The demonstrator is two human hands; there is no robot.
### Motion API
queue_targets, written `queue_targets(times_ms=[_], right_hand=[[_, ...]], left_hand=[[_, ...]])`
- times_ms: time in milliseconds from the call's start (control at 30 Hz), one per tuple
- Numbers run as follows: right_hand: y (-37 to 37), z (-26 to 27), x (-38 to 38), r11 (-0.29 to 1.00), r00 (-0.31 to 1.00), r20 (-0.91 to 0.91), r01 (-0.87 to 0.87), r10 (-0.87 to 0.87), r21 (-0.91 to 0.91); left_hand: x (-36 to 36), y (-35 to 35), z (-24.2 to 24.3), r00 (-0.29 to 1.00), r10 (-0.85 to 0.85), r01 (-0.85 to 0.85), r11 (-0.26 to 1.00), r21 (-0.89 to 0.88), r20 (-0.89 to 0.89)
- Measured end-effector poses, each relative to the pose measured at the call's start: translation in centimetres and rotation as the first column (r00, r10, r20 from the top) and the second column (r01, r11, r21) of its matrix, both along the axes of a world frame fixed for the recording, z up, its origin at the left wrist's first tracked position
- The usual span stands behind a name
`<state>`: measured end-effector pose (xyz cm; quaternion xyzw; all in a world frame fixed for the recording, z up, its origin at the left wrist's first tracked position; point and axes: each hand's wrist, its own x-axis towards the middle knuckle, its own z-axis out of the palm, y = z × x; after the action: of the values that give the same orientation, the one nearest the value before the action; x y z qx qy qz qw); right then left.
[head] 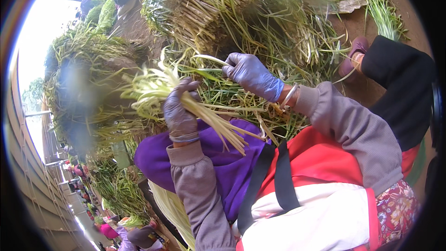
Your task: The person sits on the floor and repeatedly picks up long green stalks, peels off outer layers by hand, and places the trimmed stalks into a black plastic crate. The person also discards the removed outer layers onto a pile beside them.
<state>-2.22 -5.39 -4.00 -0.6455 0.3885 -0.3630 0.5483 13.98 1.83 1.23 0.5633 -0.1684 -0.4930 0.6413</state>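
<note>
My left hand [179,111], in a thin purple-blue glove, grips a bunch of long pale stalks [212,120], perhaps garlic scapes. Their cut ends point down over my purple-covered knee, and their curled, leafy tips fan out to the left. My right hand [254,75], gloved alike, is raised a little to the right of the bunch. Between its thumb and fingers it pinches a single pale stalk [210,58] that sticks out leftward. Beneath both hands lies a litter of loose green leaves and stems [226,90].
A large bundle of leafy plants [198,17] lies ahead, stem ends toward me. Another heap [90,52] rises at the left. Gathered pale stalks [170,205] lie by my left arm. Several people [143,237] sit farther off at lower left. A purple shoe [353,55] shows at right.
</note>
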Motion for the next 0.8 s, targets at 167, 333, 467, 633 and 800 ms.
queue_targets(times_ms=[167,333,467,633,800], right_hand=[[1.5,-0.3,1.0,0.845,0.961,-0.236,-0.006,-0.143,-0.535],[3.4,-3.0,2.1,0.836,0.938,-0.346,-0.2,0.013,-0.51],[3.3,-7.3,-0.2,0.668,0.856,-0.516,-0.393,0.015,-0.632],[3.3,-10.3,-4.1,0.464,0.127,-0.843,-0.872,0.522,0.156],[-3.5,-8.5,-3.0,0.735,0.44,-0.75,-0.672,0.494,0.089]], left_hand=[[-2.3,-0.3,-0.6,0.995,-0.04,0.041,0.999,0.008,-0.086],[-0.4,0.0,-2.2,1.0,-0.007,0.007,0.999,-0.034,-0.015],[7.1,1.7,0.9,0.734,0.189,-0.171,0.981,-0.092,0.652],[7.0,5.2,3.8,0.527,0.532,-0.218,0.838,-0.5,0.663],[3.2,4.6,5.8,0.998,-0.034,0.059,0.813,-0.579,0.054]])
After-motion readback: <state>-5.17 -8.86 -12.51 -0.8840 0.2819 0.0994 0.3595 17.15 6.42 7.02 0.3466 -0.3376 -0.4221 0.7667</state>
